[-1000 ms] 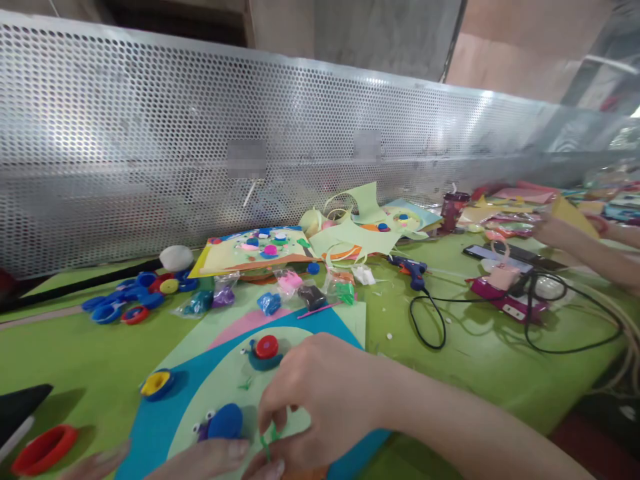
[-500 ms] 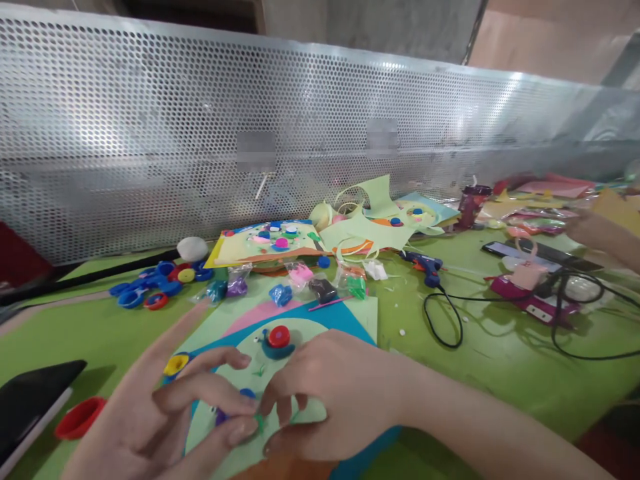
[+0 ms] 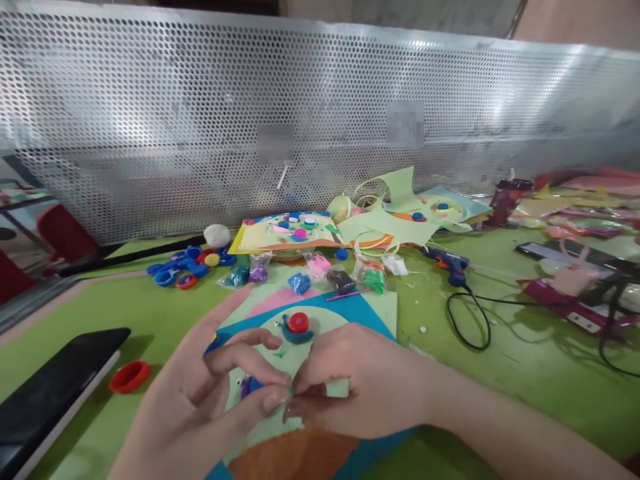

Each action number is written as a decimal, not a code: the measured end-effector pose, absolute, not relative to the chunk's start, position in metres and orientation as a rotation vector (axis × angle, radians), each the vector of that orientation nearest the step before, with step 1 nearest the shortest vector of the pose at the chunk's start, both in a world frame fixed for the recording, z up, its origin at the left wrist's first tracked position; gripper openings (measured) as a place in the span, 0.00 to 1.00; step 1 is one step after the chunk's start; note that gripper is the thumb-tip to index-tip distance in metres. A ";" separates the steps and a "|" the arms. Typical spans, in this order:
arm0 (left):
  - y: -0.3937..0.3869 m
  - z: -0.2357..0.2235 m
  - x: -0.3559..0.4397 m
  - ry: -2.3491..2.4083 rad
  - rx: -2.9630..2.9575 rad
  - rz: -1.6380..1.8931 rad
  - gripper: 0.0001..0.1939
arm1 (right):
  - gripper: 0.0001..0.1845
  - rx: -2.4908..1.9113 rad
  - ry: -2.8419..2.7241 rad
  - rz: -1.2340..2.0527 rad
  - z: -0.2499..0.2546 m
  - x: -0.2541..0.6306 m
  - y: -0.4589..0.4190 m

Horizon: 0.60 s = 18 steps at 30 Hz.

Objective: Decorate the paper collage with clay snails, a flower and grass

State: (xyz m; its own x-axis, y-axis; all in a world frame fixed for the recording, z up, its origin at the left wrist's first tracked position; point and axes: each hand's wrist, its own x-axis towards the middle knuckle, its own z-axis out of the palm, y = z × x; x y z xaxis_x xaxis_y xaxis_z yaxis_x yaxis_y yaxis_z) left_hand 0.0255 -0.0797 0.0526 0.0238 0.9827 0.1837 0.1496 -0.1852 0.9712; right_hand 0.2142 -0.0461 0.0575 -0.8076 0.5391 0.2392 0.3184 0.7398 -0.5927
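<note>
Low over a paper picture (image 3: 320, 347) in blue and pale green, my two hands meet fingertip to fingertip. My left hand (image 3: 220, 387) pinches a tiny bit of green modelling clay (image 3: 291, 394) between thumb and finger, its other fingers loosely raised. Closed on the same bit from the right is my right hand (image 3: 360, 383); the fingers mostly hide the clay. A clay snail with a red bottle-cap shell (image 3: 299, 324) lies on the picture beyond my fingers. Partly behind my left fingers sits a purple snail with a blue cap (image 3: 254, 385). Small green clay grass (image 3: 280, 352) shows between the snails.
Bags of coloured clay (image 3: 341, 281) and blue bottle caps (image 3: 183, 265) lie behind the picture. A glue gun (image 3: 451, 263) with its cord rests to the right. At left are a black phone-like slab (image 3: 60, 393) and a red cap ring (image 3: 130, 377). A perforated metal panel (image 3: 200, 133) stands behind.
The view has turned left, shifting the scene rightward. My hands remain together over the picture, and less of the green clay shows between the fingers. Another person's hand at far right has left view.
</note>
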 end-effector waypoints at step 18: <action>-0.078 0.052 0.025 1.242 1.204 1.238 0.37 | 0.08 -0.589 -2.443 0.859 0.058 0.218 -0.044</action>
State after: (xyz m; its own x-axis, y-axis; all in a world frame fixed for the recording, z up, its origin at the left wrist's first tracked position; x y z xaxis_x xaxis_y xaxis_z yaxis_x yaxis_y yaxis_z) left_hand 0.0246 -0.0782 0.0515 -0.0386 0.9992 0.0073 0.0110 -0.0069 0.9999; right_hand 0.2176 -0.0439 0.0584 -0.7918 0.5353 0.2942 0.2332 0.7101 -0.6644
